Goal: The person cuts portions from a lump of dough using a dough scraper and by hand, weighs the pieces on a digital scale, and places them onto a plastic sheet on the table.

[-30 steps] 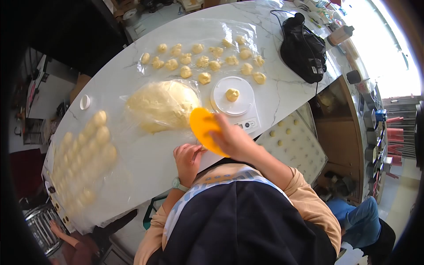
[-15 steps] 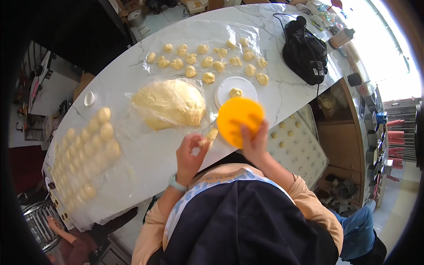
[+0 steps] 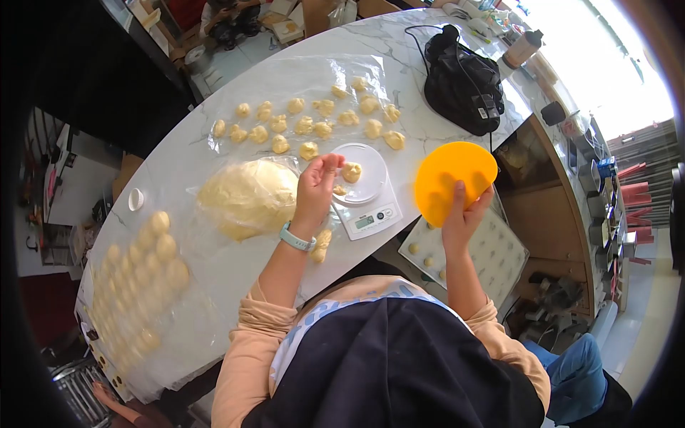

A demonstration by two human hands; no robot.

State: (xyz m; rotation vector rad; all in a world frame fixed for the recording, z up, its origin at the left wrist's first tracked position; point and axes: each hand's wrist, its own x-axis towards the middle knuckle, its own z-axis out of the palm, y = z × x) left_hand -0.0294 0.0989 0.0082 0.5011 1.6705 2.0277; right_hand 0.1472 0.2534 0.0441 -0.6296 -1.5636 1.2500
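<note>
My right hand grips a yellow-orange rounded dough scraper, held up to the right of the white digital kitchen scale. My left hand is at the left edge of the scale's round pan, fingers loosely bent and apart, with no dough visible in them. On the pan sit a dough ball and, beside it under my fingers, a smaller dough scrap. A large plastic-covered dough mass lies left of this hand. Near my left wrist, a dough strip rests on the table.
Several rough dough pieces lie on a plastic sheet beyond the scale. Smoother balls sit under plastic at left. A black bag with a cord is at the far right. Below the table edge is a tray with small rounds.
My left hand has moved from the dough strip up to the scale, and a small dough scrap now lies on the pan. The right hand has swung the scraper rightward, uncovering the scale's display.
</note>
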